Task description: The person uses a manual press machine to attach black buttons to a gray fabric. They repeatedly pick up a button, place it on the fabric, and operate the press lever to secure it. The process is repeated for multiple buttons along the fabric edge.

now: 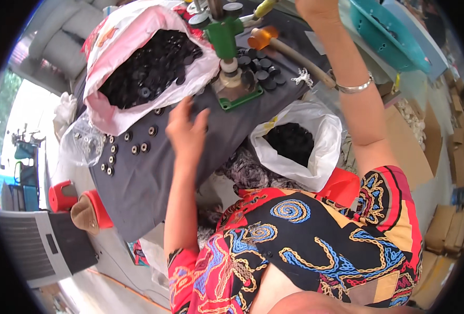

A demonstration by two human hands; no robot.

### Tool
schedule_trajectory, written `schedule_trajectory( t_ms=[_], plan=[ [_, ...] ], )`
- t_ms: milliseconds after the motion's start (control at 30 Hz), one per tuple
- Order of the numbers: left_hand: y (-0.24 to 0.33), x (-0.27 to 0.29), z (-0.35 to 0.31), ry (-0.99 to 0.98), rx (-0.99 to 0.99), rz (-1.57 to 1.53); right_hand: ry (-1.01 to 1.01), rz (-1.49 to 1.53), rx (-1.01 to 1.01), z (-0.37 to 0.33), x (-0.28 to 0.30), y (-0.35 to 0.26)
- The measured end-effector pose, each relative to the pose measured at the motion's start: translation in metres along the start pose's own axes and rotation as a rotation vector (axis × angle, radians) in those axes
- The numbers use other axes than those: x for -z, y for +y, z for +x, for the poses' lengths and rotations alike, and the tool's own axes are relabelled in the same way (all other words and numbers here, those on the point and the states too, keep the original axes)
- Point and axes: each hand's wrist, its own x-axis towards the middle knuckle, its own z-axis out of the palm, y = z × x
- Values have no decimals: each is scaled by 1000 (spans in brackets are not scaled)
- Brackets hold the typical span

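My left hand (pixel 186 131) is over the dark cloth, fingers and thumb apart, with nothing seen in it. Slightly blurred, it is between the large white sack (pixel 203 78) of black round parts (pixel 148 68) and the green hand press (pixel 225 39). Several small black wheels with metal centres (pixel 145 147) lie on the cloth left of it. My right hand (pixel 318 7) is raised at the top edge, beyond the press's yellow-green handle (pixel 266 8). Its fingers are cut off by the frame. The press's metal plate and green base (pixel 242 99) stand on the cloth.
A hammer (pixel 305 62) with an amber head and more black discs (pixel 263 74) lie beside the press. Nearer me is a white bag (pixel 326 123) of black pieces. A clear bag (pixel 82 144) of small rings is at left, a teal basin (pixel 420 60) at far right.
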Motion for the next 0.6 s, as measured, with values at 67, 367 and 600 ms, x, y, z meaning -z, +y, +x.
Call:
schedule_trajectory(
  t_ms=[67, 367, 600],
  plan=[
    [10, -39, 12, -18, -37, -40, -3, -6, 12, 1, 1, 4],
    [18, -114, 52, -5, -110, 32, -8, -42, 80, -3, 15, 5],
    [11, -117, 58, 0, 24, -43, -162, -252, 404, -44, 40, 29]
  ],
)
